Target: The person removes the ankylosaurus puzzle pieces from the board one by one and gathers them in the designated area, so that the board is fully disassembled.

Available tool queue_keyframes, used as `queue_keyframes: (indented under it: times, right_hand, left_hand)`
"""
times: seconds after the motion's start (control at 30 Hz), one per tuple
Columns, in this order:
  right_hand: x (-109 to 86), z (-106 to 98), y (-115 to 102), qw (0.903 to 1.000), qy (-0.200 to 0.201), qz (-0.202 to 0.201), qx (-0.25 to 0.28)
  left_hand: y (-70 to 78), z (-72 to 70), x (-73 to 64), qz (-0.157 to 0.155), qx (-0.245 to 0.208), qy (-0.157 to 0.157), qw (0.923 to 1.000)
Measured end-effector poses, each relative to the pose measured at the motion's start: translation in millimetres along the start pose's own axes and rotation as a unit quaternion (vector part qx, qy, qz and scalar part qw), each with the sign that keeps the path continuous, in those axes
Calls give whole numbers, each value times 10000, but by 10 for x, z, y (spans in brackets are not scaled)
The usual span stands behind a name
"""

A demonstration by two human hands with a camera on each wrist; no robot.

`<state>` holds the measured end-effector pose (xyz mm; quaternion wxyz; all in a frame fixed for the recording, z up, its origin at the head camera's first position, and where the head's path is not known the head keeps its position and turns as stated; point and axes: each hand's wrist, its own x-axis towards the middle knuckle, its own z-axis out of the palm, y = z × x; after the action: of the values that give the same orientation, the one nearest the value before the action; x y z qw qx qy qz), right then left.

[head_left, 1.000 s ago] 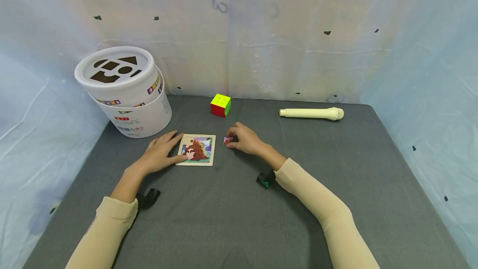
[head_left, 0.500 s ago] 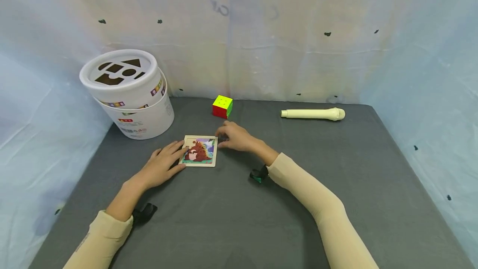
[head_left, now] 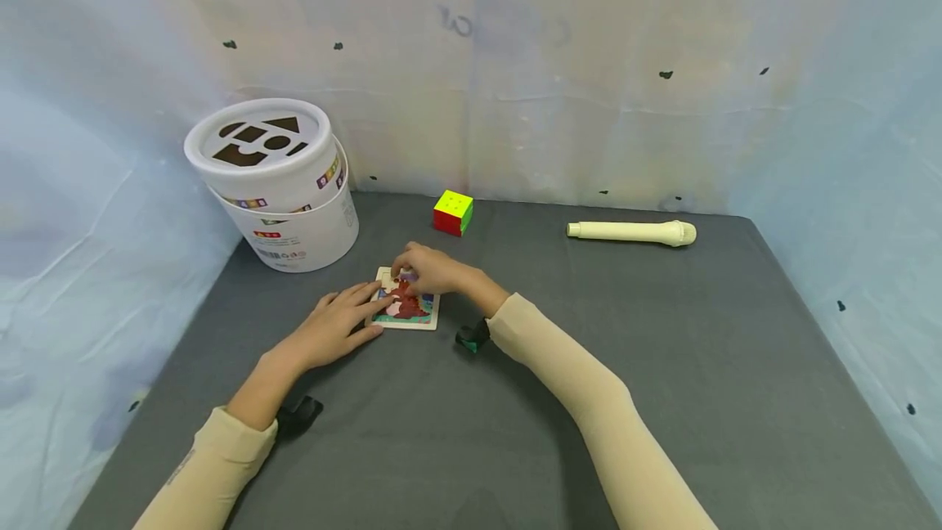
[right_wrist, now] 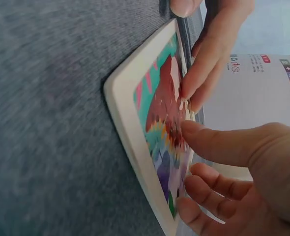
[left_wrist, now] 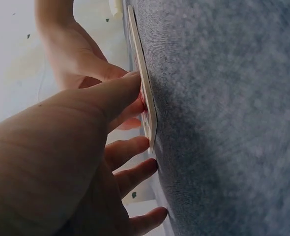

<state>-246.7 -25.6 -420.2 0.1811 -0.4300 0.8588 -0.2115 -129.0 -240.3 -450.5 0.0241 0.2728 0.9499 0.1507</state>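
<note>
A square wooden jigsaw puzzle [head_left: 415, 319] with a red-brown dinosaur picture lies flat on the grey cloth. My left hand [head_left: 334, 327] is at its left side, fingers extended; in the left wrist view the thumb [left_wrist: 128, 86] touches the frame's edge. Over the upper part of the board, my right hand [head_left: 434, 270] has its thumb and fingers curled together at a small puzzle piece, mostly covered by the hand. In the right wrist view, the right thumb [right_wrist: 209, 140] and fingertips are at the picture's surface, and left-hand fingers [right_wrist: 209, 64] reach onto it.
Behind the puzzle stands a red, yellow and green puzzle cube [head_left: 452, 213]. A white bucket [head_left: 294, 231] with a shape-cutout lid is at the back left. At the back right lies a pale yellow toy microphone [head_left: 631, 232]. Plastic sheeting [head_left: 530, 121] walls the table.
My right hand has moved left with the puzzle piece, from beside the board to over its upper part. My left hand stays at the board's left side, its fingers shifted slightly.
</note>
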Motion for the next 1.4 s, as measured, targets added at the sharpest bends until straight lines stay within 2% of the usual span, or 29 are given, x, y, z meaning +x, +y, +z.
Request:
queue_keyframes:
  times: [0.37,0.63,0.93,1.1,1.4]
  right_hand:
    - [42,28,-34,9998,46,204,21]
    - [32,24,-27,9996,13,259,112]
    - [47,38,-18,9998,0,197,93]
    - [39,37,-22,9998,69,152,68]
    - [5,51,-10,9993,303,84,180]
  left_hand:
    - [3,5,11,-156,-99,-206,9996]
    - [4,-4,19,-153,-106,-214,9996]
    - [17,-22,7,-175,-88,-198,9996]
    - [18,-22,11,-86,-26,-103,9999]
    - [13,-13,9,-134,-61,-233,9996]
